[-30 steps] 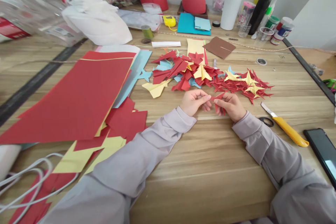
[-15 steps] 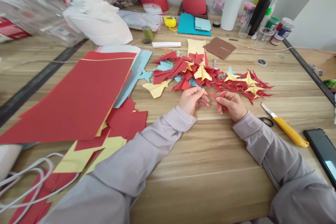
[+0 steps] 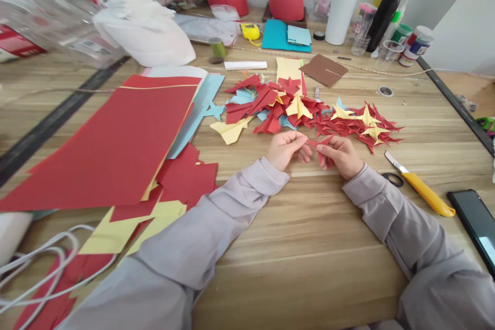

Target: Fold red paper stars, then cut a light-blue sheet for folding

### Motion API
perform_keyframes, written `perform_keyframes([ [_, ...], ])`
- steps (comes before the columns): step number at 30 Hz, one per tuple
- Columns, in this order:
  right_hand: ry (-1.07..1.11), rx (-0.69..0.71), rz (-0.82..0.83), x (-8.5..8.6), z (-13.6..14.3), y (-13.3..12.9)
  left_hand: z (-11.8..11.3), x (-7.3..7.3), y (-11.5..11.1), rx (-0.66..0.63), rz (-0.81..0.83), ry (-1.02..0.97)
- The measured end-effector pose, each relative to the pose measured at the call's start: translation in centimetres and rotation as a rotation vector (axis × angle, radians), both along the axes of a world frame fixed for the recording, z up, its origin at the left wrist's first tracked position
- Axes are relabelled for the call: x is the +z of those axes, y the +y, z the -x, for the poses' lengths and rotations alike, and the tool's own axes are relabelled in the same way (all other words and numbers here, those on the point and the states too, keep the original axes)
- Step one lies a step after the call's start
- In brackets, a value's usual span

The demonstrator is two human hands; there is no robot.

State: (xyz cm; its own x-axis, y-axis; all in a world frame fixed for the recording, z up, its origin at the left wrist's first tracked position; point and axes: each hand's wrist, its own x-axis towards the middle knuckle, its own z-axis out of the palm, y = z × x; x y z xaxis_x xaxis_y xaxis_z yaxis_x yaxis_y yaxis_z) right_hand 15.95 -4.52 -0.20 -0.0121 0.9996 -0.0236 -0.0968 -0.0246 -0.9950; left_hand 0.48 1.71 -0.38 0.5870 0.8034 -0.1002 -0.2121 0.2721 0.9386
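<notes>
Between my hands is a small red folded-paper piece [image 3: 319, 143] with pointed ends, held above the table. My left hand [image 3: 286, 150] pinches its left tip between thumb and forefinger. On the other side, my right hand [image 3: 342, 155] grips its body, the thumb lying on top and the fingers curled behind. Part of the paper is hidden by the right fingers. Just beyond lies a heap of red, yellow and blue folded paper [image 3: 270, 105]. Farther right, a pile of pointed red pieces [image 3: 348, 126] has several yellow ones on top.
Large red paper sheets [image 3: 112, 144] cover the left side, with cut red and yellow pieces below them. A yellow utility knife [image 3: 427, 193], blade out, lies right of my right hand beside black-handled scissors [image 3: 393, 179]. A phone [image 3: 474, 221] rests at the right edge.
My left hand has shifted slightly right and down, closer to my right hand, and now overlaps more of the red paper's tip. The right hand has barely moved.
</notes>
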Motion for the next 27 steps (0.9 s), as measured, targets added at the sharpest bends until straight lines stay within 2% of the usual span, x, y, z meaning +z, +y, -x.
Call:
perform_keyframes([
  [3,-0.004,0.011,0.003,0.03,0.02,-0.03,-0.04,0.17,-0.10,0.008,-0.001,-0.011],
  [9,-0.037,0.037,0.031,0.36,0.16,-0.25,-0.12,0.27,-0.43,-0.030,-0.156,0.077],
  [17,-0.055,0.055,0.038,0.67,0.32,-0.31,-0.11,-0.23,-0.07,0.097,-0.062,-0.022],
  [27,-0.051,0.151,0.047,0.38,-0.07,-0.24,0.27,0.43,-0.24,-0.064,-0.168,0.101],
])
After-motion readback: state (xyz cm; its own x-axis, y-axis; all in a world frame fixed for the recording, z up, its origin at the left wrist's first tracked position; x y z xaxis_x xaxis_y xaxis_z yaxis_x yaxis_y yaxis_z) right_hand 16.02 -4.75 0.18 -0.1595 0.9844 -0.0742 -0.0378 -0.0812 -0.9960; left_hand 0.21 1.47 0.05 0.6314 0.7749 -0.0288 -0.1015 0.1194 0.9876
